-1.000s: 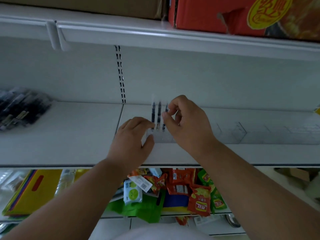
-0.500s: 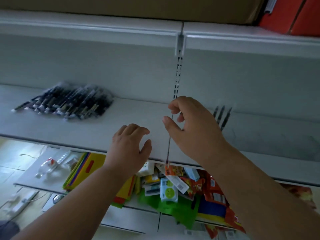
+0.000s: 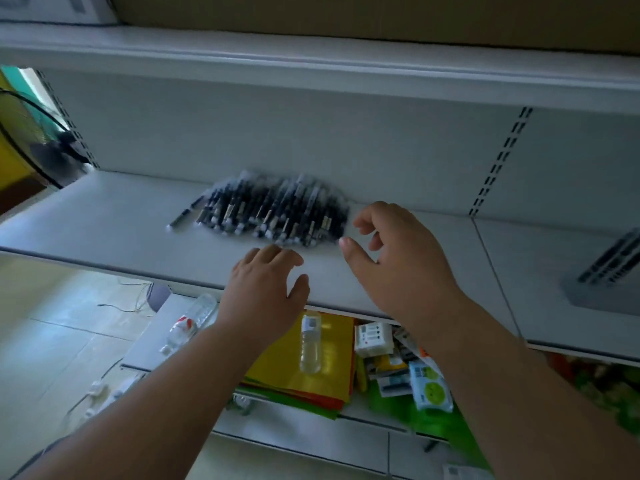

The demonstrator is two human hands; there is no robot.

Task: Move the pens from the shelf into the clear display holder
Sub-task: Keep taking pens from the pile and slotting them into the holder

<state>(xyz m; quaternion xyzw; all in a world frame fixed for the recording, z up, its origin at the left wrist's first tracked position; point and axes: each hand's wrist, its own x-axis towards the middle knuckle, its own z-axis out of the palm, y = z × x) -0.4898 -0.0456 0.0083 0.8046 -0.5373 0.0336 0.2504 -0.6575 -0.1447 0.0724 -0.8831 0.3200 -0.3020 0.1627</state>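
A heap of black pens (image 3: 273, 211) lies on the white shelf (image 3: 104, 223), near its back wall. My left hand (image 3: 266, 289) hovers over the shelf's front part, just short of the heap, fingers loosely bent and holding nothing. My right hand (image 3: 394, 258) is at the heap's right end, fingers and thumb spread apart and empty. At the far right edge the clear display holder (image 3: 613, 268) shows as a blur with several dark pens standing in it.
A lower shelf (image 3: 363, 415) carries yellow and green packets (image 3: 311, 375), a plastic bottle (image 3: 310, 344) and small snack packs (image 3: 426, 382). Another bottle (image 3: 188, 322) lies to the left. A slotted upright (image 3: 498, 161) divides the back wall. A cardboard box (image 3: 346, 15) sits above.
The view has swung left from the holder to the pen heap. Both hands have travelled left with it, and my right hand has opened from a pinch.
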